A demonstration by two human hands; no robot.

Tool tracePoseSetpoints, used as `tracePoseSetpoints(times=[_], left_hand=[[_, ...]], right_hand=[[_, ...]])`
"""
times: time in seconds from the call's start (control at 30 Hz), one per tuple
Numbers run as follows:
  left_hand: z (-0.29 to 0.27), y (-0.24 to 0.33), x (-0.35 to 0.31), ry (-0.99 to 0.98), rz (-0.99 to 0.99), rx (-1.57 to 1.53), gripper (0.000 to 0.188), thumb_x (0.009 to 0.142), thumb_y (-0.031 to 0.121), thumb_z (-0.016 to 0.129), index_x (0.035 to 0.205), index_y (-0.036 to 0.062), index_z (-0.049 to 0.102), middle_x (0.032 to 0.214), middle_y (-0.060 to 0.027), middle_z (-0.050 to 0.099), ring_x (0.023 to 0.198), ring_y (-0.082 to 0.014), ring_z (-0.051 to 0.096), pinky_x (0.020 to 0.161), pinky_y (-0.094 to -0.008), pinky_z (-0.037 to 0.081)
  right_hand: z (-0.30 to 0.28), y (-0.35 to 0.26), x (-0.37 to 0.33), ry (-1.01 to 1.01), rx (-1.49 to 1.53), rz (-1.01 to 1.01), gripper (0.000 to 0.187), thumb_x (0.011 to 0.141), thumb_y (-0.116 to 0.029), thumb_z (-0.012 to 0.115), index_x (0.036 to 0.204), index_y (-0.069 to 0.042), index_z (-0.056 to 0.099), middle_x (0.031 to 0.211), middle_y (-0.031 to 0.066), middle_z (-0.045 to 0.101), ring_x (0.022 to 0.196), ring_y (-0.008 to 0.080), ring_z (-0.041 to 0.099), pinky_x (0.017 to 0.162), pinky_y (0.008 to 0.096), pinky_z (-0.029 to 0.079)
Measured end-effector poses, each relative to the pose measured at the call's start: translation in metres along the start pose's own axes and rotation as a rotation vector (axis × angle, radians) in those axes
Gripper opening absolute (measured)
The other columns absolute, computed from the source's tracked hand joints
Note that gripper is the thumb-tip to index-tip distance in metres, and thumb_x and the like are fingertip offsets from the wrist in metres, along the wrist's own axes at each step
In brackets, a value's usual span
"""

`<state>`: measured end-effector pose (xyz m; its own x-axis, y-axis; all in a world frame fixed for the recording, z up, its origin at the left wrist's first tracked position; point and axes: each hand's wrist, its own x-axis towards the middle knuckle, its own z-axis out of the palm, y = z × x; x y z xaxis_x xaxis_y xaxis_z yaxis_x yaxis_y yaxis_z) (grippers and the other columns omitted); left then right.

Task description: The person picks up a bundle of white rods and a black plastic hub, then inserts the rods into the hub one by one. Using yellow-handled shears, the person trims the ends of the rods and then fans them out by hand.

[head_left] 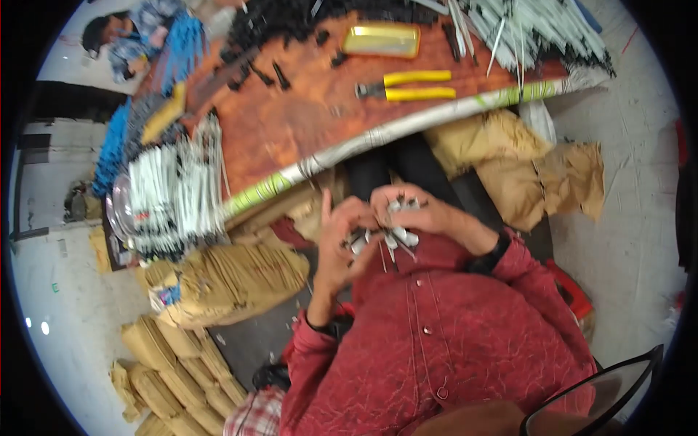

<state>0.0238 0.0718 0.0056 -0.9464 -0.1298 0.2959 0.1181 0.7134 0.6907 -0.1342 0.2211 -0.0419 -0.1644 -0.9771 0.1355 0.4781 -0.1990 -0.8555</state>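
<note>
Above my lap, in front of the red shirt, my two hands meet. My right hand (416,211) is closed round a bunch of small pale pieces (401,237) with dark ends, and some thin stems stick out below. My left hand (345,238) touches the same cluster, thumb and fingers pinched with other pale pieces (358,243) between them and one finger pointing up. The exact kind of these pieces is too small to tell. On the table beyond lies a pair of pliers (407,86) with yellow handles, apart from both hands.
A reddish-brown table (291,131) has a wrapped front edge. On it are a gold tin (382,41), black parts (280,22), and white strip bundles at left (174,189) and right (538,33). Brown sacks (233,283) and stacked packages (182,370) lie left; brown paper (560,182) lies right.
</note>
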Motion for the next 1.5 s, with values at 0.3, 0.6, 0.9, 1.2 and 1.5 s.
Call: tracePoseSetpoints(times=[0.3, 0.6, 0.9, 1.2, 1.5], left_hand=[[0.006, -0.002, -0.024, 0.038, -0.082, -0.168, 0.039, 0.078, 0.006, 0.078, 0.113, 0.0037, 0.060, 0.094, -0.0077, 0.076, 0.092, -0.0219, 0.073, 0.103, -0.0417, 0.048], [0.005, -0.001, -0.017, 0.037, -0.155, -0.260, 0.053, 0.078, 0.001, 0.076, 0.126, 0.0019, 0.054, 0.093, -0.0076, 0.075, 0.087, -0.0230, 0.073, 0.078, -0.0329, 0.055], [0.004, -0.001, -0.014, 0.001, -0.299, -0.441, 0.050, 0.082, -0.006, 0.070, 0.127, 0.0016, 0.051, 0.092, -0.0088, 0.074, 0.079, -0.0190, 0.073, 0.071, -0.0283, 0.055], [0.009, 0.001, -0.016, 0.061, -0.378, -0.491, 0.045, 0.084, -0.007, 0.068, 0.125, 0.0017, 0.051, 0.091, -0.0087, 0.074, 0.080, -0.0178, 0.073, 0.070, -0.0267, 0.055], [0.010, 0.001, -0.018, 0.129, -0.429, -0.522, 0.038, 0.084, -0.003, 0.071, 0.118, 0.0020, 0.054, 0.092, -0.0090, 0.074, 0.078, -0.0173, 0.071, 0.071, -0.0273, 0.054]], right_hand=[[0.016, 0.000, -0.002, 0.081, -0.137, 0.155, 0.017, 0.093, -0.019, 0.066, 0.091, -0.004, 0.059, 0.088, -0.0028, 0.056, 0.081, 0.0050, 0.050, 0.070, 0.0240, 0.041], [-0.002, -0.012, -0.001, -0.058, -0.347, 0.090, 0.024, 0.090, -0.021, 0.076, 0.094, -0.004, 0.060, 0.091, 0.0007, 0.063, 0.083, 0.0096, 0.058, 0.072, 0.0263, 0.046], [-0.012, -0.012, 0.004, -0.163, -0.400, -0.042, 0.028, 0.085, -0.021, 0.077, 0.099, -0.002, 0.061, 0.089, 0.0033, 0.066, 0.085, 0.0143, 0.063, 0.075, 0.0301, 0.049], [-0.015, -0.019, 0.009, -0.223, -0.446, 0.020, 0.026, 0.084, -0.019, 0.077, 0.097, -0.001, 0.062, 0.090, 0.0053, 0.067, 0.084, 0.0167, 0.064, 0.076, 0.0320, 0.050], [-0.016, -0.011, 0.012, -0.216, -0.441, -0.112, 0.020, 0.084, -0.013, 0.077, 0.097, -0.002, 0.067, 0.092, 0.0065, 0.069, 0.086, 0.0198, 0.066, 0.076, 0.0330, 0.051]])
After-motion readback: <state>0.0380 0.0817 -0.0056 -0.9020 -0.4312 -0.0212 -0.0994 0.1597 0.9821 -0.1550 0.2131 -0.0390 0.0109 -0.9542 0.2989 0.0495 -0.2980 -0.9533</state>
